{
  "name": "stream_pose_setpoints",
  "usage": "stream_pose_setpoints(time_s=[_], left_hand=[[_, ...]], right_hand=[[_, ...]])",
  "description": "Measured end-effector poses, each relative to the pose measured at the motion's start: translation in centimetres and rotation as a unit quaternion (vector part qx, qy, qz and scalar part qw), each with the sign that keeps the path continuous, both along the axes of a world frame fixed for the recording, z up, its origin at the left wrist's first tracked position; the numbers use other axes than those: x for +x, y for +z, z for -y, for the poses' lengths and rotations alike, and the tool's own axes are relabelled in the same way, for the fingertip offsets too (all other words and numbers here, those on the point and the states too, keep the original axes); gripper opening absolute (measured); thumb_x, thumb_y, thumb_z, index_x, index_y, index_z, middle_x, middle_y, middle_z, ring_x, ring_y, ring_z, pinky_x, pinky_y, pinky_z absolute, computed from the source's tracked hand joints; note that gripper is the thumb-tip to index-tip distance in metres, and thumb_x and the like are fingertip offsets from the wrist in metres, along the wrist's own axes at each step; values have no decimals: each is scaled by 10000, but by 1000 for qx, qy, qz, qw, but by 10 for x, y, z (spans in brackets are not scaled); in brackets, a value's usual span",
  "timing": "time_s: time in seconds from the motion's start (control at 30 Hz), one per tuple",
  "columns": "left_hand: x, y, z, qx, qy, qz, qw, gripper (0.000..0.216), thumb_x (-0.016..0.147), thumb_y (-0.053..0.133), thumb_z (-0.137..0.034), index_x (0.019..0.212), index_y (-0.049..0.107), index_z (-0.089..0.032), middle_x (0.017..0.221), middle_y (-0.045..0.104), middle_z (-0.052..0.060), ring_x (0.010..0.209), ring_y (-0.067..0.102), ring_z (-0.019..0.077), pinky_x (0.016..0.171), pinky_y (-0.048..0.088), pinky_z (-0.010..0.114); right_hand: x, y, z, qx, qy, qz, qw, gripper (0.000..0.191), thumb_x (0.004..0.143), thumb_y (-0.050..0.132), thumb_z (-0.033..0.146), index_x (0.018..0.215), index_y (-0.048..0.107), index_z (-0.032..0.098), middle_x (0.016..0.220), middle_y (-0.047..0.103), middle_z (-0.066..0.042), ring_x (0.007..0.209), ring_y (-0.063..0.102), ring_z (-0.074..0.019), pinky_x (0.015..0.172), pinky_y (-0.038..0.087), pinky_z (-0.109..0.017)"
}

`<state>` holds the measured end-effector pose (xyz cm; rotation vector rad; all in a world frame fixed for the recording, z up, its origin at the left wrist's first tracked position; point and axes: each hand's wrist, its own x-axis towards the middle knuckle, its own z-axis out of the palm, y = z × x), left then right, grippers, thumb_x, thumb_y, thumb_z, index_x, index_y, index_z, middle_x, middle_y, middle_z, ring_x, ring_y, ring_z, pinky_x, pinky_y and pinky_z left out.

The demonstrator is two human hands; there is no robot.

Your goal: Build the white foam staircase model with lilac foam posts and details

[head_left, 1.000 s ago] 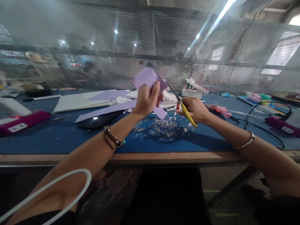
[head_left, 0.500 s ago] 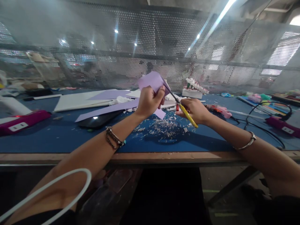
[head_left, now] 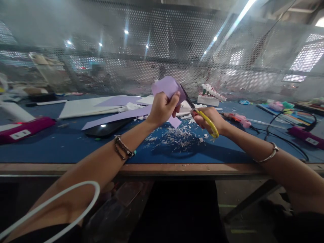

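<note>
Clasps a lilac paper piece (head_left: pixel 165 86) in the left hand (head_left: pixel 163 108), a little above the centre of the frame, with thumb laid over the near face and fingers curled behind. Grips yellow-handled scissors (head_left: pixel 210 125) in the right hand (head_left: pixel 214 116), just right of centre, with fingers wrapped about the handles. Points the dark blades (head_left: pixel 186 96) up and to the left, against the right edge of the lilac paper piece; cannot tell how wide apart they stand. Wears a dark bracelet (head_left: pixel 123 148) on the left wrist and a silver bangle (head_left: pixel 273 153) on the right.

Shows small paper scraps (head_left: pixel 181 136) below and between both hands, scattered over a blue tabletop (head_left: pixel 141 153). Extends a long lilac strip (head_left: pixel 113 118) leftward behind the left hand, partly over a flat black object (head_left: pixel 108 130). Includes white sheets (head_left: pixel 78 108) left of centre, with another lilac sheet (head_left: pixel 118 100) on top. Has a pink glue gun (head_left: pixel 241 120) right of the right hand, near a black cable (head_left: pixel 286 136). Stands a white model (head_left: pixel 209 100) beyond the right hand, above and right of centre. Lies flanked by magenta power strips (head_left: pixel 27 130) at the left and right edges. Ends in a perforated screen (head_left: pixel 152 37) across the top.
</note>
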<state>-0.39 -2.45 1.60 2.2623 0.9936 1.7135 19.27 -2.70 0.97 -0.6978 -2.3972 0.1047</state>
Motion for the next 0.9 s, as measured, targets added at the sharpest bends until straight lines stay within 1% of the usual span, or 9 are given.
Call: stream_pose_setpoints(time_s=[0.27, 0.47, 0.63, 0.73, 0.9], left_hand=[[0, 1, 1, -1, -3, 6, 1000, 453, 884, 412, -325, 457, 459, -179, 338, 447, -32, 323, 418, 47, 409, 388, 179], [0, 1, 0, 4, -20, 18, 1000, 441, 882, 415, -309, 463, 464, -179, 343, 451, -28, 312, 416, 46, 386, 367, 181], [-1, 1, -2, 2, -25, 18, 1000, 428, 879, 413, -274, 465, 464, -178, 341, 455, -36, 308, 416, 40, 391, 376, 169], [-2, 1, -3, 3, -42, 19, 999, 427, 879, 407, -257, 465, 472, -174, 344, 458, -34, 303, 417, 37, 376, 367, 161], [-2, 2, -4, -2, -79, 37, 996, 430, 884, 413, -256, 467, 472, -168, 353, 457, -33, 293, 413, 34, 343, 341, 151]], right_hand=[[-1, 1, 1, -3, 1, -4, 1000, 522, 840, 348, 650, 598, 403, 191, 536, 464, 11, 507, 395, -78, 530, 293, -253], [-1, -1, 0, 24, -11, -10, 1000, 490, 874, 350, 584, 576, 376, 196, 524, 438, 13, 488, 373, -81, 519, 266, -260], [0, -2, -1, 43, -24, -4, 999, 455, 885, 359, 541, 583, 346, 203, 513, 418, 15, 476, 362, -85, 513, 250, -267], [0, -3, -2, 52, -47, 3, 998, 447, 893, 350, 527, 584, 333, 204, 501, 399, 18, 465, 341, -82, 510, 242, -270], [-3, -3, 1, 57, -60, 2, 997, 468, 891, 327, 543, 572, 325, 202, 483, 362, 28, 447, 311, -69, 497, 233, -260]])
